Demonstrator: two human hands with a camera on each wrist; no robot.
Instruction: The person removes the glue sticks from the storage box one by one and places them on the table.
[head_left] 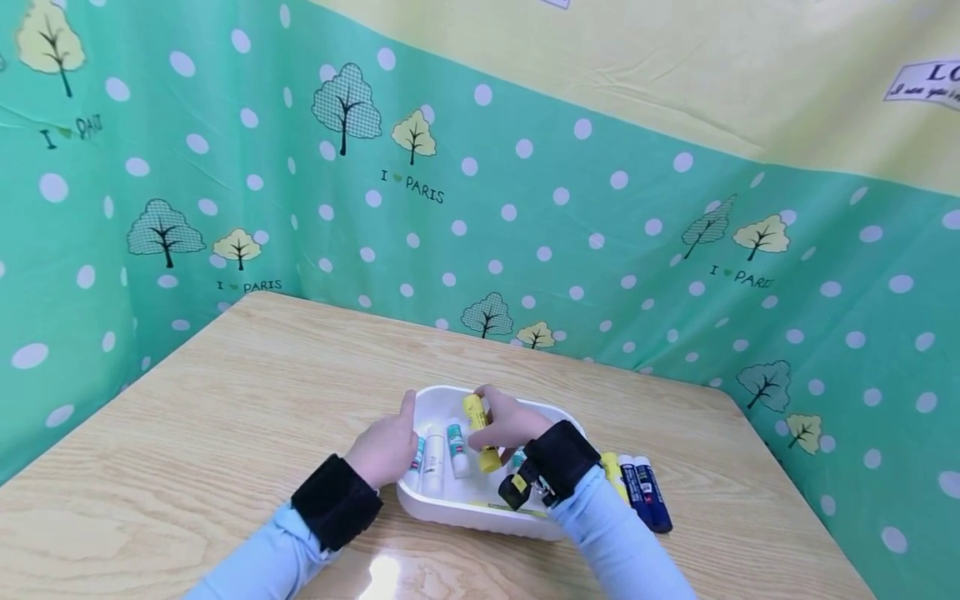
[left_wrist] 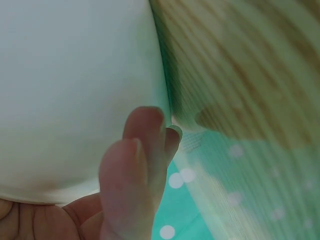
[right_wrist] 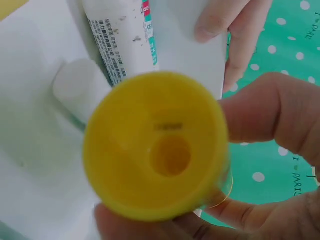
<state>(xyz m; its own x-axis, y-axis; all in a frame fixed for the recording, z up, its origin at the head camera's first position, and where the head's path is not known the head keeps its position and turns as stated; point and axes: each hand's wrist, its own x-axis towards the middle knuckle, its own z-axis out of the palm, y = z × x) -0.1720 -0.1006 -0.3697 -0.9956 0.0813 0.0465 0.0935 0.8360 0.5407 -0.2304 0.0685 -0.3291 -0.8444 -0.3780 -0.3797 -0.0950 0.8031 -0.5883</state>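
Left to right, head view. Wooden table (head_left: 187,417) fills lower left, green dotted curtain (head_left: 420,242) behind. Left hand (head_left: 386,446), lower centre-left, black band (head_left: 337,502) on its wrist, is at the left end of the white basket (head_left: 480,520); right wrist view, upper right, shows fingers on both sides of the rim, so grip is closed on the basket edge, no stick in it. Left wrist view: fingertips by the basket's pale wall.

In the basket, left part: teal-and-white stick (head_left: 417,458) close to the left hand, white stick (head_left: 432,467) just beside it, then a second teal-and-white stick (head_left: 457,454) tilted a little. Another is partly hidden by the right hand.

Yellow stick (head_left: 476,415) is over the basket, about mid-frame, just left of the right hand (head_left: 513,421). Right hand has it pinched, thumb one side, fingers the other, opened only as wide as the stick. Long axis runs steeply down the frame, top leaning left; hollow round end faces the right wrist camera. Left hand is farther off, across the basket. Contact with sticks below: cannot tell.

Right of basket: another yellow stick (head_left: 612,473), then two dark blue sticks (head_left: 654,496) side by side.
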